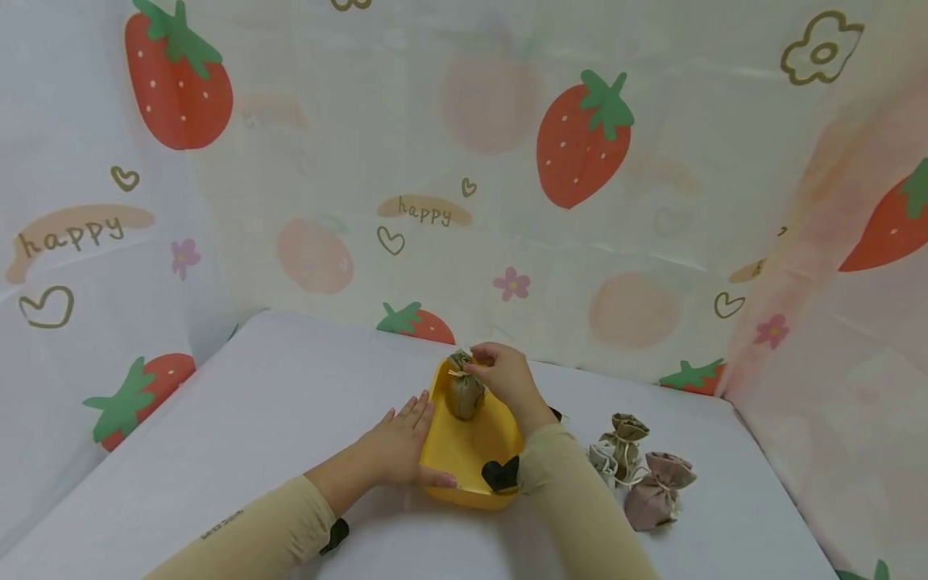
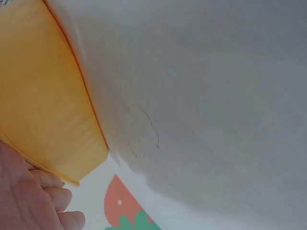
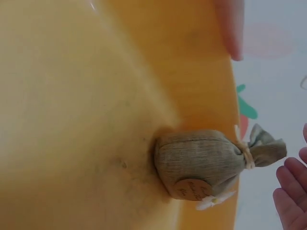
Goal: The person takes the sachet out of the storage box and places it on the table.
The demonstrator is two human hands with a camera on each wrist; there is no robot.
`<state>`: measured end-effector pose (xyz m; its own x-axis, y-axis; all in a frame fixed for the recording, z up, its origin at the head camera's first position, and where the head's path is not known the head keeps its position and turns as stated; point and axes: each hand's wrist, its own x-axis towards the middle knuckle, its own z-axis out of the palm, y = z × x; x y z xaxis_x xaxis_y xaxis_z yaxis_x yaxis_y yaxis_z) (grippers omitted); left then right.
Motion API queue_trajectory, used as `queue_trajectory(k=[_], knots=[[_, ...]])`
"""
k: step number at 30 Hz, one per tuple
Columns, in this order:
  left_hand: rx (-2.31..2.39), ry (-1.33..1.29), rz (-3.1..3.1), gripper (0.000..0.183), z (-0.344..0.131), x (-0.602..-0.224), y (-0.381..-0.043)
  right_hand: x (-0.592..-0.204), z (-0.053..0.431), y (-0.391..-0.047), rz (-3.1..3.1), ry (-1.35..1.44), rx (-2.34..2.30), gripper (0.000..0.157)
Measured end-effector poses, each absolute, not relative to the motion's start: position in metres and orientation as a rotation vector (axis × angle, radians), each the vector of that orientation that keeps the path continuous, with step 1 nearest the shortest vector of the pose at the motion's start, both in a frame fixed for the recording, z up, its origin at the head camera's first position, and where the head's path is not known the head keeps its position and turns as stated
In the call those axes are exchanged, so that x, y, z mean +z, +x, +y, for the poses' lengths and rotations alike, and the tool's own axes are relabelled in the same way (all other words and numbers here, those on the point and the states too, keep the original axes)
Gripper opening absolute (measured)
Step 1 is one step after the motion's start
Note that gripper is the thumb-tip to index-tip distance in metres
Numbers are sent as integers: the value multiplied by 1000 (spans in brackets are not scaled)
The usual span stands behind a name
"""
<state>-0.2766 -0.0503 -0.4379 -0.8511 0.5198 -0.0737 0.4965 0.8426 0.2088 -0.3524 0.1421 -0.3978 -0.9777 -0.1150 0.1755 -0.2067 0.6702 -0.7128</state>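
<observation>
A small olive-green cloth pouch, tied at the neck with pale cord, stands in the yellow basin near its far end. A round brown tag and a white flower are on its side in the right wrist view. My right hand is beside the pouch's gathered top. In the right wrist view its fingers show a gap from the cloth. My left hand rests along the basin's left rim, fingers extended and thumb spread over the near part. The left wrist view shows its fingers against the basin's edge.
Right of the basin, on the white tabletop, stand a pink pouch, a brown pouch and a pale grey pouch. A strawberry-print curtain encloses the table. Black pieces sit at the wrists.
</observation>
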Motion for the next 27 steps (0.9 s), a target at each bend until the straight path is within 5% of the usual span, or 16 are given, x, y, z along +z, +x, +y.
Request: queue_trajectory(k=[27], knots=[[314,824,2882,119,-52,-436,-275,-413,122,-370,-2842,138,1051,25]])
